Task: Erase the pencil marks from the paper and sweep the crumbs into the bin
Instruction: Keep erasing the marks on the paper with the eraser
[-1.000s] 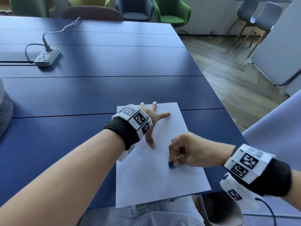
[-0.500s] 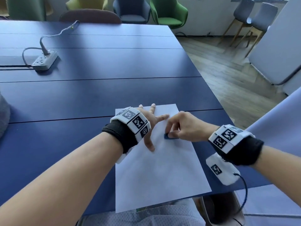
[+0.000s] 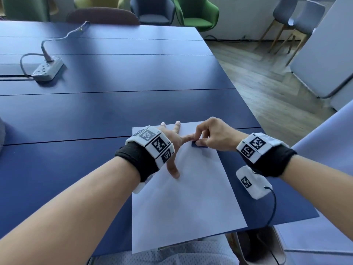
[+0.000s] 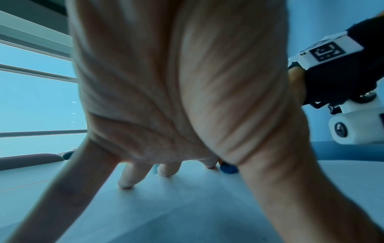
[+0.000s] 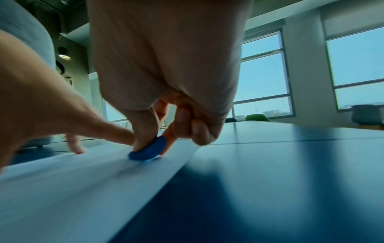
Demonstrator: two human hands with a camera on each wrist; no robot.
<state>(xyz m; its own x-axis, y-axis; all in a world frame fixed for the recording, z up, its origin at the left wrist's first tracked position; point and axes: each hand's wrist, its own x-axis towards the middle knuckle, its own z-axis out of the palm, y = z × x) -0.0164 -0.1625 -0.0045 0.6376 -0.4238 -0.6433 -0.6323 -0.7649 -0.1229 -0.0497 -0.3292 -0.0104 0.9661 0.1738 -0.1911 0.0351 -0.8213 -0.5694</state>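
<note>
The right hand (image 3: 214,134) pinches a small blue eraser (image 3: 199,145) between thumb and fingertips, its lower edge pressed to the paper (image 3: 191,197) near the far end of the sheet. The left hand (image 3: 172,144) lies flat with fingers spread, pinning the paper to the table (image 3: 114,104); its forefinger tip sits just beside the eraser. The step in hand looks like rubbing out marks at the top of the page, though no pencil marks or crumbs can be made out in any view (the sheet is blurred in the right wrist view, so faint ones may be there).

To do this well: keep the left palm bearing down close to the rubbing spot so the sheet neither creeps nor buckles. Rub in short strokes away from the pinning fingers, not towards them, with light pressure near the edge, where paper creases easily. The near end overhangs the table edge, so weight must stay on the far part. A dark opening below the near table corner may be the bin (image 3: 254,243), but I cannot tell
</note>
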